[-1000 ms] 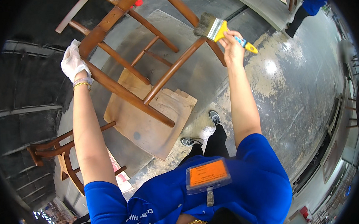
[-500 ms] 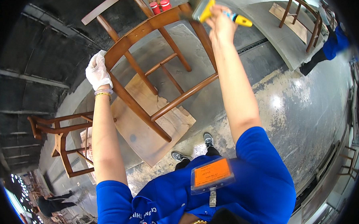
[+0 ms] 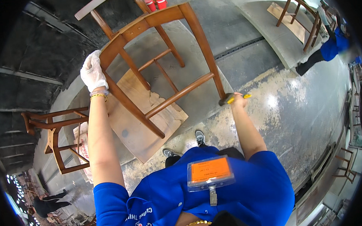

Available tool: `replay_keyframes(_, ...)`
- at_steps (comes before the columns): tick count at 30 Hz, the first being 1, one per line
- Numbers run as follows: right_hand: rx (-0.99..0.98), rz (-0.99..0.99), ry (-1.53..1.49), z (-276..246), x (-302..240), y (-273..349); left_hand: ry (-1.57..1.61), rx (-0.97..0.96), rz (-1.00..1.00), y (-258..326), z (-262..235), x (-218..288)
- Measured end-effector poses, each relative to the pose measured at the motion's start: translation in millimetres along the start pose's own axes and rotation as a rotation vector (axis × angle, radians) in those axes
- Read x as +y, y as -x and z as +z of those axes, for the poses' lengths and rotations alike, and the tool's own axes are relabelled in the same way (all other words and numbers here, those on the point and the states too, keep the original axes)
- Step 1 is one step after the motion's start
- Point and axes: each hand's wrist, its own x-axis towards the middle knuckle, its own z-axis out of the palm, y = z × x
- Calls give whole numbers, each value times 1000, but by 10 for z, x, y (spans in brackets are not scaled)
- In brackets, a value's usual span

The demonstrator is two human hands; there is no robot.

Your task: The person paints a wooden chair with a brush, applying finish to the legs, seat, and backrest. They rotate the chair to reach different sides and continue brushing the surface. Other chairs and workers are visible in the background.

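With the held chair (image 3: 180,95) as clock centre, the left grip (image 3: 93,72) is on its nine o'clock edge; the brush (image 3: 230,98) in the right grip (image 3: 239,100) touches its leg end at four. Cardboard (image 3: 127,125) lies beneath, toward six; a second chair (image 3: 51,137), eight; buckets (image 3: 161,2), twelve; a third chair (image 3: 316,28), between two and three.

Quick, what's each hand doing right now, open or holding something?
Left hand: gloved, closed on the wooden chair.
Right hand: bare, closed around the brush.

Held chair (image 3: 133,30) is running out of view above.
The right hand (image 3: 239,102) is covering part of the brush handle (image 3: 247,96).
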Motion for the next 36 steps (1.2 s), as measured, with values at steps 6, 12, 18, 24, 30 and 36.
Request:
replay_keyframes(6, -697, -427, -400, 619, -1592, 1506, -78, 9, -16, 54, -38, 112)
replay_keyframes(12, -622, -1793, -98, 1089, -2299, 2852, -132, 27, -14, 149, -53, 144)
replay_keyframes(18, -856, -1577, -103, 2181, -1624, 3348, -157, 43, 40, 322, -56, 194)
replay_keyframes(24, -1359, -1099, -304, 2064, -1354, 4072, 58, 19, -171, 302, -85, 433)
replay_keyframes(30, -1735, -1059, -449, 1817, -1973, 4213, 280, -98, -470, -10, -281, 690)
replay_keyframes(36, -1467, -2112, 33, 1444, -1123, 3989, 448, -398, -578, -204, -392, 740)
